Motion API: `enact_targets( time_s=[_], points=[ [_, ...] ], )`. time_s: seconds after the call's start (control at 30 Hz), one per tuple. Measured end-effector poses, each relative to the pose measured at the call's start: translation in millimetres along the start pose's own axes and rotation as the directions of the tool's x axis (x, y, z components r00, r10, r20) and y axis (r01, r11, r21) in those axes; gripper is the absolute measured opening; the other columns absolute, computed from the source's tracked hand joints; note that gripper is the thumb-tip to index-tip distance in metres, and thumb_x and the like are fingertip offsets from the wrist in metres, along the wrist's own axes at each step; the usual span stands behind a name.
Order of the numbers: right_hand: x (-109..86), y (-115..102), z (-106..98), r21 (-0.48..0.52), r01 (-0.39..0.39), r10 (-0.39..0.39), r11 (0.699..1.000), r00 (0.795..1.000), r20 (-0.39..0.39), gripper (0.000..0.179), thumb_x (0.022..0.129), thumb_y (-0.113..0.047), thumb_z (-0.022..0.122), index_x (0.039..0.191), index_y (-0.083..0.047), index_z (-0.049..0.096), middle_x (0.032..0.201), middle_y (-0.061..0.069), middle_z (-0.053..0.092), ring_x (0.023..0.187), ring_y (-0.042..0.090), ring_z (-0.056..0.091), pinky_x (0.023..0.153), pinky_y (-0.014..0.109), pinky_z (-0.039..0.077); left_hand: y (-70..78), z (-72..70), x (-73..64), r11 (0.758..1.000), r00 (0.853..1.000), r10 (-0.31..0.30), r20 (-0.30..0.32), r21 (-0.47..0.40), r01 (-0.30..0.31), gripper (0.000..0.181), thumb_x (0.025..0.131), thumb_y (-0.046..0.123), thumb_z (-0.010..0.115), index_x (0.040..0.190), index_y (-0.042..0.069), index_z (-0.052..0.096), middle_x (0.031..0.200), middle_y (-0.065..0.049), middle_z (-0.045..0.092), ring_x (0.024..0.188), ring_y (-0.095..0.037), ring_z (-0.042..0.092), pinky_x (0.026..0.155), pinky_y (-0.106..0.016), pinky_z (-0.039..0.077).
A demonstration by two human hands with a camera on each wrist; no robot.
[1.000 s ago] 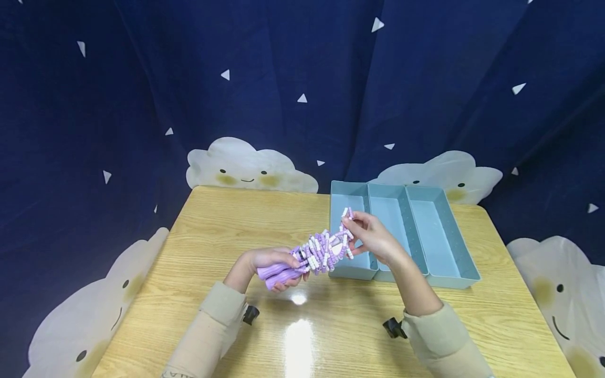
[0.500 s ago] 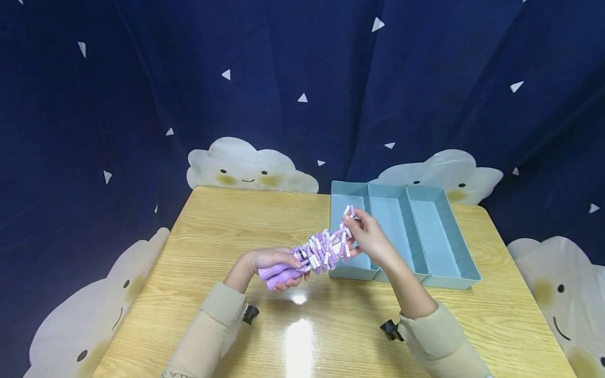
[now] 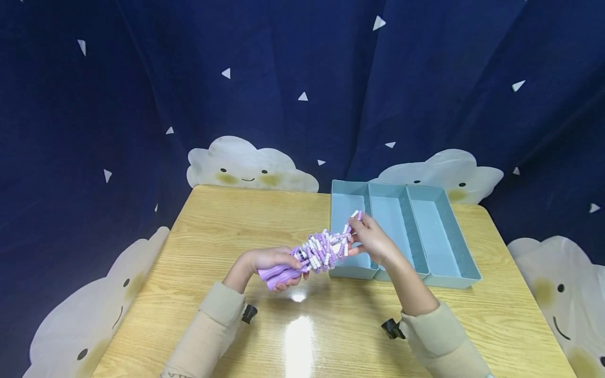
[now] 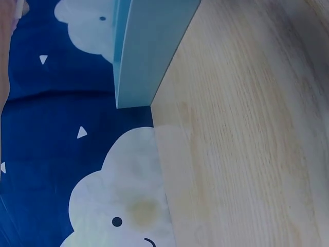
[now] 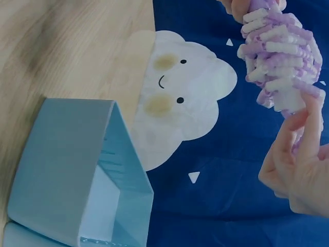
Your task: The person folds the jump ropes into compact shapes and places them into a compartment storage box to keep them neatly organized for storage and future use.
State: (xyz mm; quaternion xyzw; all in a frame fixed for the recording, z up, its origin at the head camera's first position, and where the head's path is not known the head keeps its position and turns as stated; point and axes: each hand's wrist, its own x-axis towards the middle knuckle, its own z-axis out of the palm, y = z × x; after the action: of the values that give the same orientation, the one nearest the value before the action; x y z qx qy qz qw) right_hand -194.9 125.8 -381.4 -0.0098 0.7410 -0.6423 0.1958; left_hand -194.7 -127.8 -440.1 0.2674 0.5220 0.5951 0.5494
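A beaded jump rope [image 3: 323, 249] in purple and white is wound into a bundle above the table. My left hand [image 3: 273, 260] grips its two purple handles [image 3: 279, 276] at the lower left end. At the other end, my right hand [image 3: 373, 240] pinches a beaded strand [image 3: 353, 219] between thumb and fingers, drawn out from the bundle. The right wrist view shows the wrapped beads [image 5: 280, 56] close up, with the right hand [image 5: 303, 164] below them. In the left wrist view, only a sliver of hand shows at the left edge.
A light blue three-compartment organizer [image 3: 427, 270] stands on the wooden table [image 3: 236, 220] at the right, behind and below the right hand. Its nearest wall shows in the right wrist view [image 5: 56, 170]. A dark blue curtain [image 3: 264, 52] with clouds hangs behind the table.
My right hand has shifted the pinched strand slightly to the right, so it stands further out from the bundle. The left hand keeps its grip on the handles in the same place.
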Motion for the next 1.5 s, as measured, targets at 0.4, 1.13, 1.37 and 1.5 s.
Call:
enact_targets(
  time_s=[0.4,1.13,1.37,1.5],
  points=[
    [0.4,0.6,-7.8,0.214,-0.033,-0.008,0.976,0.982,0.189,0.044,0.096,-0.028,0.044,0.116,0.011,0.042,0.091,0.006,0.054,0.069,0.01,0.056,0.068,0.027,0.056,10.2,7.2,-7.6,0.994,0.991,0.108,0.077,-0.023,-0.106,0.023,0.093,0.017,0.032,0.099,-0.001,0.046,0.068,-0.002,0.048,0.05,-0.006,0.045,0.043,-0.018,0.04],
    [-1.4,6.6,-12.8,-0.047,0.313,-0.304,0.948,0.942,0.141,0.014,0.084,-0.011,0.064,0.094,-0.003,0.059,0.085,-0.001,0.06,0.077,0.01,0.055,0.073,0.024,0.049,10.4,7.6,-5.6,0.996,0.99,0.089,0.11,-0.042,-0.085,0.022,0.091,0.018,0.033,0.098,0.001,0.046,0.068,-0.001,0.048,0.05,-0.006,0.045,0.043,-0.017,0.039],
    [1.5,4.2,-14.1,-0.084,0.374,-0.357,0.924,0.919,0.167,0.012,0.084,-0.012,0.065,0.085,-0.002,0.058,0.068,-0.001,0.054,0.06,0.008,0.048,0.054,0.02,0.043,10.5,8.8,-6.1,0.996,0.988,0.075,0.132,-0.051,-0.069,0.024,0.091,0.023,0.039,0.098,0.001,0.046,0.068,-0.001,0.048,0.05,-0.006,0.044,0.043,-0.017,0.038],
    [3.9,5.2,-12.4,-0.058,0.355,-0.34,0.933,0.922,0.185,0.01,0.085,-0.01,0.063,0.085,-0.002,0.058,0.063,-0.001,0.051,0.053,0.007,0.042,0.048,0.018,0.036,10.7,9.3,-6.0,0.997,0.989,0.064,0.133,-0.055,-0.057,0.027,0.091,0.023,0.039,0.098,-0.002,0.044,0.068,-0.001,0.048,0.05,-0.006,0.044,0.043,-0.017,0.038]
  ],
)
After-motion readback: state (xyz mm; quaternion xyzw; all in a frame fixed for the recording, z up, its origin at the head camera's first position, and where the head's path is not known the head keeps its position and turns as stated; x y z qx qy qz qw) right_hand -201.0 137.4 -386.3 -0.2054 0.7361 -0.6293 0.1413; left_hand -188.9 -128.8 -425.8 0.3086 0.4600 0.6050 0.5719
